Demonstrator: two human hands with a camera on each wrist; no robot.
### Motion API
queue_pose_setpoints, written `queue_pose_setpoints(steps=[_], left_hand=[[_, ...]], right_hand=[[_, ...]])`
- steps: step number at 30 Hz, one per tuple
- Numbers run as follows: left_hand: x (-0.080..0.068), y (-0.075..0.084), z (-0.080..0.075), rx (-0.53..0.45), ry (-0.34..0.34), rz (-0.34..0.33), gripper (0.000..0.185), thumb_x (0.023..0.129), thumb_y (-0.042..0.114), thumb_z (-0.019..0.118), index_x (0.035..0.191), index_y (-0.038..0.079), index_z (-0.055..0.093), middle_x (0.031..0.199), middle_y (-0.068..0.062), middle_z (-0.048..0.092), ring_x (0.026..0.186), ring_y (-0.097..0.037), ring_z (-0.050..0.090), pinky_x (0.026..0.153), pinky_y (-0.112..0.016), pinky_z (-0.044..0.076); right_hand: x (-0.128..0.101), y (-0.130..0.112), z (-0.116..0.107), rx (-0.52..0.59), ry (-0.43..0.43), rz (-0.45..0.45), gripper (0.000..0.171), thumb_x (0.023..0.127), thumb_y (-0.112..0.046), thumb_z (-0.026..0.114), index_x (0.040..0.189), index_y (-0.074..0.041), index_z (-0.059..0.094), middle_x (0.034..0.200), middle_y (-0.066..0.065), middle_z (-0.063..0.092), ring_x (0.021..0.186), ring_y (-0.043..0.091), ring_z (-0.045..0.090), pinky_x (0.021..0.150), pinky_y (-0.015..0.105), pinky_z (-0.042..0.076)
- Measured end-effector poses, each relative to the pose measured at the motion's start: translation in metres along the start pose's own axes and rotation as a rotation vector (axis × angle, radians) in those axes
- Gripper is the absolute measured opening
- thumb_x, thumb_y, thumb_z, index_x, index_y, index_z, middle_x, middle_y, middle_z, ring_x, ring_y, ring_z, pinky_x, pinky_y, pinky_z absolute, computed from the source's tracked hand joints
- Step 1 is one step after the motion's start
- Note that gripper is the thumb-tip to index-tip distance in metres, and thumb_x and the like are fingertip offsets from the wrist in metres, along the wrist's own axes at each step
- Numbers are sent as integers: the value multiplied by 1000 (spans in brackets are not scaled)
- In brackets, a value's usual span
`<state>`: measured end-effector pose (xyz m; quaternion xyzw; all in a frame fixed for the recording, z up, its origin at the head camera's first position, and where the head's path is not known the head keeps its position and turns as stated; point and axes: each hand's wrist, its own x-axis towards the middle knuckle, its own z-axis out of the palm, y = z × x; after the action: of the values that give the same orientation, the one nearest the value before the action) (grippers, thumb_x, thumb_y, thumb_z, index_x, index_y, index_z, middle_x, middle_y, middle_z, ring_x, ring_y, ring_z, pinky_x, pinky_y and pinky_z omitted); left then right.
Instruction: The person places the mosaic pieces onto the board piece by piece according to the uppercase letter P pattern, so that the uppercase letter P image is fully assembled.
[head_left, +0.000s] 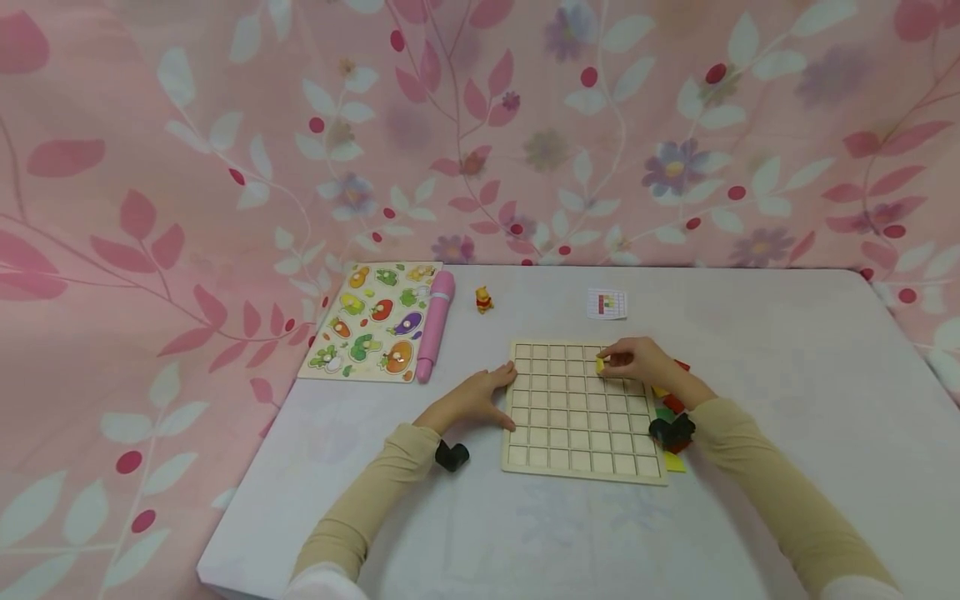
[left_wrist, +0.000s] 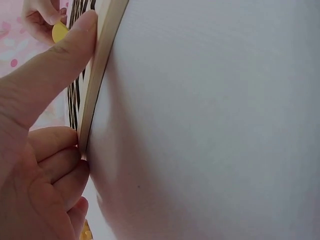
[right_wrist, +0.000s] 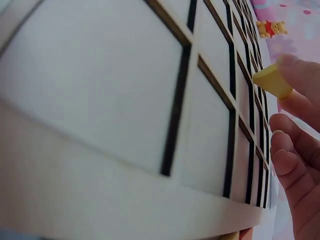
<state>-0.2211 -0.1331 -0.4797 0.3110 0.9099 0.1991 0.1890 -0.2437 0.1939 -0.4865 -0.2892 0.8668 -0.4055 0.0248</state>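
Pinching yellow tile [head_left: 600, 365] in my right hand [head_left: 637, 360] over the grid board's [head_left: 573, 454] far edge. Left hand [head_left: 480, 398], fingers spread, presses its left side

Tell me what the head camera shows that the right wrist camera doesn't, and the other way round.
Only the head view shows the left hand pressing the board's left edge, the vegetable puzzle, the pink pen, the pattern card and the loose colored pieces by the right wrist. Only the right wrist view shows, close up, the cells' dark grooves. Both show the right hand pinching the yellow tile over the grid board, and the small bear figure.
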Motion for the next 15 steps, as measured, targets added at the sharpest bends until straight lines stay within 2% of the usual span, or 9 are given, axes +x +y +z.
queue_pose_setpoints(steps=[7,15], left_hand=[[0,-1,0,5,1,-6,99,63,43,77,140,5,28,146,-4,16,131,-12,14,106,-32,9],[-1,-1,0,-14,2,11,98,63,43,77,139,5,28,146,-5,16,131,-12,15,106,-33,9]], right_hand=[[3,0,-5,-70,-95,92,25,74,-15,74,91,1,66,73,-2,55,65,14,47,57,26,43],[13,-3,-2,-96,-158,-9,22,73,-12,74,89,0,66,73,0,52,66,14,44,58,27,42]])
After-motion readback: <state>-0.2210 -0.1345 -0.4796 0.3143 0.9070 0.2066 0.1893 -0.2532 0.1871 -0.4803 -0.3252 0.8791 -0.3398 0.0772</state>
